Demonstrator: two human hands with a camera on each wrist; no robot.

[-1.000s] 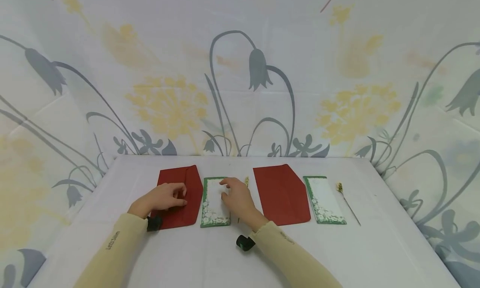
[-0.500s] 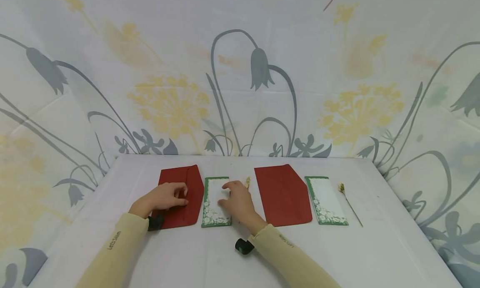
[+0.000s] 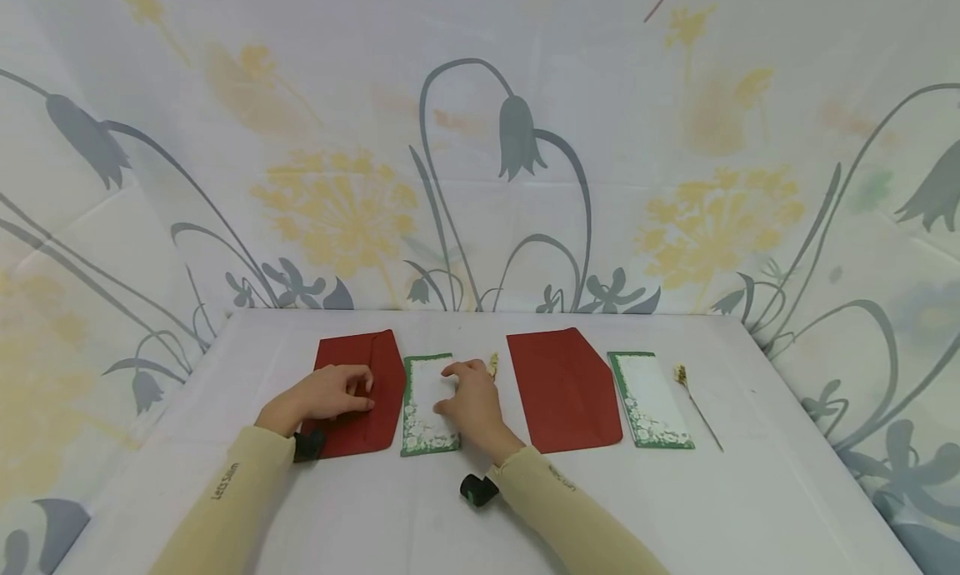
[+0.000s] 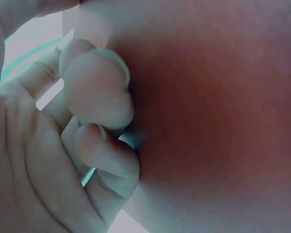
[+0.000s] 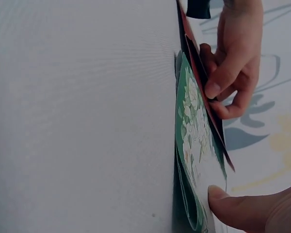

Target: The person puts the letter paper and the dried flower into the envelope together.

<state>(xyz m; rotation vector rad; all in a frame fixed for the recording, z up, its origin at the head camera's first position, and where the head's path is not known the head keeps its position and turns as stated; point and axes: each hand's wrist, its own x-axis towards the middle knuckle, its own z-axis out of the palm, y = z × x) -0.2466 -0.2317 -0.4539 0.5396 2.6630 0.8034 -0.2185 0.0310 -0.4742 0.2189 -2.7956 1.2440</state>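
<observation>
My left hand lies over the left red envelope, its fingers curled. In the right wrist view, the left thumb and index finger meet at the envelope's raised red edge, gripping it. My right hand is at the green-bordered floral card. Thumb and index finger bend over the card's face near its right side; the other fingers are hidden. In the right wrist view, the right thumb touches the card's white part, and the card's green lower edge shows separate layers. The card's upper corner overlaps the envelope's right edge.
A dried flower lies partly hidden behind the right hand. Further right are a second red envelope, another floral card and another dried flower stem. A flower-patterned cloth hangs behind the white table.
The right hand has come down onto the card, its thumb moving in over the face. The card has shifted slightly left and turned a little, toward the envelope. The left hand stays put.
</observation>
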